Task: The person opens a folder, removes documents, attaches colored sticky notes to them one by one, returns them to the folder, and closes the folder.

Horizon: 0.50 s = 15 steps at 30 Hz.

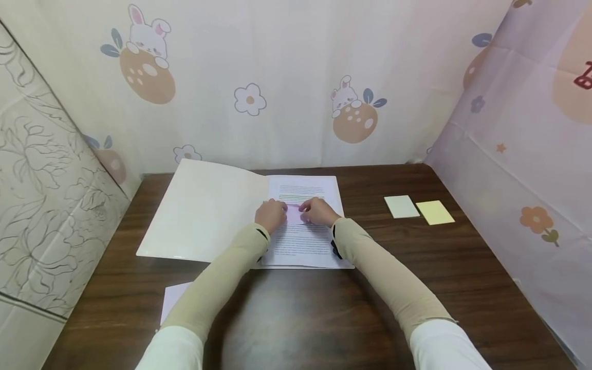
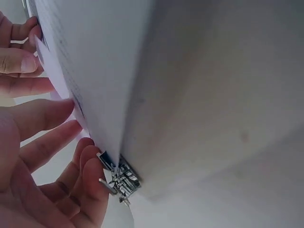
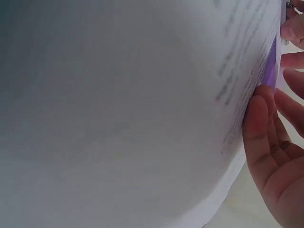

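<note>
Left hand (image 1: 272, 215) and right hand (image 1: 321, 211), apart, pinched opposite sides of 1 small lilac paper note (image 1: 294, 215) over a white printed sheet (image 1: 299, 245). Good placing likely needed level edges, light even tension.

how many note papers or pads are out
4: a small lilac paper note against the printed white page; a lilac paper partly hidden by the left beige sleeve; a pale square pad and a yellow square pad, far right. Others may be hidden.

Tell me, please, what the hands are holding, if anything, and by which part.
The pale-purple rectangular paper note, by its left and right edges.
</note>
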Each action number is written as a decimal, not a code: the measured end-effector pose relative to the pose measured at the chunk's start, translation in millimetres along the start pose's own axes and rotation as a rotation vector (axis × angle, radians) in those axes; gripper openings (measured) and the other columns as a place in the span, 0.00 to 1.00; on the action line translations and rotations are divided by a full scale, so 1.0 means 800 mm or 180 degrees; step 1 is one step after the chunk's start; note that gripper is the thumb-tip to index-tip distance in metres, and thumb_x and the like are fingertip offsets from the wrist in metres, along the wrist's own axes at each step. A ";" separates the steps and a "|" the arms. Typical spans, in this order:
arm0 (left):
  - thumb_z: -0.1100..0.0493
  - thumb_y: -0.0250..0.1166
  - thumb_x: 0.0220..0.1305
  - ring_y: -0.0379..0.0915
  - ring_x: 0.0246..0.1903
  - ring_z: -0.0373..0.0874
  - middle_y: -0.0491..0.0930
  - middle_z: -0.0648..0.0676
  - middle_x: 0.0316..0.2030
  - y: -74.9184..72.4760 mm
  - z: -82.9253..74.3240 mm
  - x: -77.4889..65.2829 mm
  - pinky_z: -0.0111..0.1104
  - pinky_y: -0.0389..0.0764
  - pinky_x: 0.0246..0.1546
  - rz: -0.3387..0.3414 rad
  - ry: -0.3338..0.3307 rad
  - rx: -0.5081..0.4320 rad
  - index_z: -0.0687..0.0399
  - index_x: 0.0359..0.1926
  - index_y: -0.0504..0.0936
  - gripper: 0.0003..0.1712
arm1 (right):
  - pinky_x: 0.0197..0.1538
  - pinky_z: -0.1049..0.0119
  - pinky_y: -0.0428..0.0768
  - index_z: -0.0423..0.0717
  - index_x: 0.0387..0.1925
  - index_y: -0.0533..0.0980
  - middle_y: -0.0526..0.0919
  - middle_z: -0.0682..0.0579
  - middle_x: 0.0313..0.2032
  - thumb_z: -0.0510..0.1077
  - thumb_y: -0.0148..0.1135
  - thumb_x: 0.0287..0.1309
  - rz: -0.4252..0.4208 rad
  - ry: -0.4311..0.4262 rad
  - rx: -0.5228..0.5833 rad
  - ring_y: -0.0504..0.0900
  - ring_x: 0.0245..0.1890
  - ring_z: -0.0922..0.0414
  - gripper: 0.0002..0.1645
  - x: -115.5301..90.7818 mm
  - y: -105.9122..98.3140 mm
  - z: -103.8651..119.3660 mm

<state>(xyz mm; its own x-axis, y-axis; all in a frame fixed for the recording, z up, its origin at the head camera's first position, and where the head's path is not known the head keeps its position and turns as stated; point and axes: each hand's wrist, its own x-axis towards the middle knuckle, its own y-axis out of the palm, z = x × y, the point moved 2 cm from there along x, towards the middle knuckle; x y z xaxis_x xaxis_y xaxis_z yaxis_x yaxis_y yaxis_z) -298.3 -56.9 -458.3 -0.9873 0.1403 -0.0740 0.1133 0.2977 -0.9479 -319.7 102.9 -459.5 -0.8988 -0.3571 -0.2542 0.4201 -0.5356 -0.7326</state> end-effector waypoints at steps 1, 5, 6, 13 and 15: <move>0.61 0.62 0.60 0.78 0.47 0.55 0.82 0.60 0.46 -0.001 0.000 0.002 0.45 0.79 0.48 -0.0001 0.0017 0.0000 0.50 0.51 0.84 0.17 | 0.31 0.72 0.75 0.37 0.51 0.80 0.84 0.44 0.38 0.39 0.61 0.58 -0.0011 -0.0031 -0.0076 0.78 0.24 0.61 0.19 0.001 -0.001 0.001; 0.62 0.65 0.59 0.76 0.46 0.53 0.81 0.60 0.47 -0.003 0.002 0.009 0.44 0.77 0.49 0.0035 0.0078 -0.0001 0.52 0.52 0.83 0.18 | 0.38 0.66 0.79 0.38 0.50 0.81 0.85 0.43 0.40 0.38 0.62 0.56 -0.0107 -0.0128 -0.0408 0.81 0.30 0.57 0.18 0.004 -0.005 0.009; 0.62 0.65 0.59 0.75 0.46 0.53 0.81 0.61 0.47 -0.004 0.002 0.010 0.44 0.76 0.50 0.0072 0.0099 -0.0005 0.53 0.54 0.82 0.19 | 0.42 0.63 0.79 0.38 0.49 0.81 0.85 0.43 0.41 0.38 0.62 0.56 -0.0123 -0.0160 -0.0507 0.82 0.33 0.55 0.18 0.004 -0.005 0.011; 0.60 0.62 0.63 0.72 0.53 0.57 0.81 0.63 0.51 -0.002 0.002 0.010 0.48 0.69 0.62 0.0488 0.0422 0.0345 0.53 0.65 0.74 0.28 | 0.59 0.48 0.76 0.40 0.63 0.70 0.76 0.35 0.56 0.38 0.58 0.59 0.0245 -0.0520 -0.1511 0.79 0.55 0.40 0.29 -0.001 0.011 0.025; 0.60 0.62 0.63 0.72 0.54 0.58 0.81 0.63 0.52 0.001 0.001 0.009 0.50 0.69 0.62 0.0578 0.0486 0.0409 0.56 0.64 0.74 0.27 | 0.63 0.48 0.73 0.41 0.68 0.64 0.73 0.34 0.61 0.41 0.57 0.63 0.0465 -0.0556 -0.1681 0.76 0.59 0.39 0.33 -0.002 0.019 0.027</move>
<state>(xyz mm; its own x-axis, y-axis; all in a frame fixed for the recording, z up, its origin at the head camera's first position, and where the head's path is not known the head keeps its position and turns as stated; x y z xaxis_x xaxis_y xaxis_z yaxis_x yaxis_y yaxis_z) -305.2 -56.3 -459.9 -0.9228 0.3243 -0.2082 0.2625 0.1336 -0.9556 -309.5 78.6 -456.9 -0.7832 -0.5439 -0.3013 0.3784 -0.0324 -0.9251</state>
